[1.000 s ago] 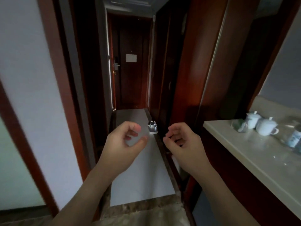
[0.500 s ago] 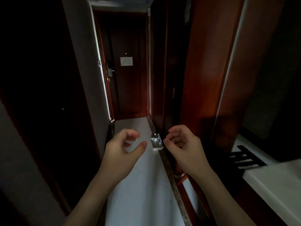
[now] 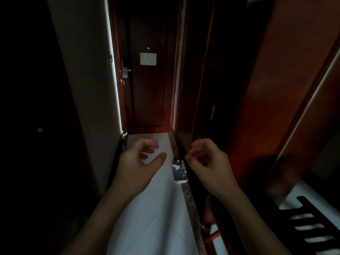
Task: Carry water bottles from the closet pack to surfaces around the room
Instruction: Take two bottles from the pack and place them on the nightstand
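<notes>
A pack of water bottles (image 3: pixel 180 171) stands on the pale hallway floor against the right-hand closet edge, its white wrapper open at the top with several small caps showing. My left hand (image 3: pixel 138 167) is raised in front of me to the left of the pack, fingers loosely curled and apart, holding nothing. My right hand (image 3: pixel 209 165) is raised to the right of the pack, fingers also curled and apart, empty. Both hands are well above and short of the pack.
A narrow dim corridor runs ahead to a dark wooden door (image 3: pixel 149 85) with a lock handle (image 3: pixel 125 69). Dark wood closet panels (image 3: pixel 261 92) line the right side; a white wall (image 3: pixel 92 80) lines the left. A dark slatted rack (image 3: pixel 312 223) sits at the lower right.
I have moved forward down the corridor: the counter with cups has left the view, the door and the bottle pack appear nearer. Both hands keep the same empty, half-curled pose.
</notes>
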Demonstrator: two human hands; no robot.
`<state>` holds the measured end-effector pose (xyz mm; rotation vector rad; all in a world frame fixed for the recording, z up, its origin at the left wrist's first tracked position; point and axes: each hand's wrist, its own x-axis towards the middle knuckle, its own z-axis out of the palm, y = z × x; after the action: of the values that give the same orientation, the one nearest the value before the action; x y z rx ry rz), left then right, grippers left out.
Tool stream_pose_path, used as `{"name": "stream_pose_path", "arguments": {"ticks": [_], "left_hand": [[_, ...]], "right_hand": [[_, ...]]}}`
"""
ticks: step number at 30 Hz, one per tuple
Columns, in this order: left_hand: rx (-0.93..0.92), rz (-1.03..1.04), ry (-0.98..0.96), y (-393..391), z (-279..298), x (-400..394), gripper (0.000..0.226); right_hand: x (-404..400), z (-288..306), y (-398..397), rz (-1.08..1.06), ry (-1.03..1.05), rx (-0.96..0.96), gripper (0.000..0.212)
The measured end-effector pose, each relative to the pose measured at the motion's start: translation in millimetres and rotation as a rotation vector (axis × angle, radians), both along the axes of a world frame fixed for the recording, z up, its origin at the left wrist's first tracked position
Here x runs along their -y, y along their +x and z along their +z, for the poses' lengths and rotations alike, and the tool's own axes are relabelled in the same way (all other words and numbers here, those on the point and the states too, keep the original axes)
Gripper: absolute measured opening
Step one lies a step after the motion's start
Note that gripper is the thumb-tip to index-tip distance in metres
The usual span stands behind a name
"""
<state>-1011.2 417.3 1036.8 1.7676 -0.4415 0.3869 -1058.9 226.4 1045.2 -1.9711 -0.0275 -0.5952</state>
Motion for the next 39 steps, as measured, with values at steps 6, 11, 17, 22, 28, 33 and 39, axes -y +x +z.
{"name": "stream_pose_path", "arguments": {"ticks": [6,11,17,22,28,33,39], "left_hand": [[-0.003,-0.096,0.015,179.6,1.6,57.2,0.029],[-0.011,-0.148,0.074,303.9,-3.0,91.6,0.030],[-0.079,-0.179,0.182,448.6,-42.6,133.8,0.030],[-0.118,-0.203,0.251,579.9,-81.2,181.8,0.028],[-0.174,-0.241,0.279,723.3,-107.5,230.0,0.026],[-0.176,-0.336,0.329,832.3,-130.1,261.7,0.031],[-0.290,-0.491,0.372,965.5,-210.5,306.7,0.023]], "right_hand": [[36.0,9.9,161.2,-0.074,-0.050,-0.024,0.026],[72.7,2.3,274.5,-0.164,-0.018,-0.049,0.027],[115.3,-41.6,411.9,-0.219,0.055,-0.110,0.027],[167.2,-85.0,545.1,-0.265,0.133,-0.134,0.031],[213.3,-116.1,686.3,-0.312,0.186,-0.222,0.045],[243.1,-136.1,781.7,-0.337,0.229,-0.352,0.029],[271.7,-208.0,883.6,-0.545,0.169,-0.447,0.034]]}}
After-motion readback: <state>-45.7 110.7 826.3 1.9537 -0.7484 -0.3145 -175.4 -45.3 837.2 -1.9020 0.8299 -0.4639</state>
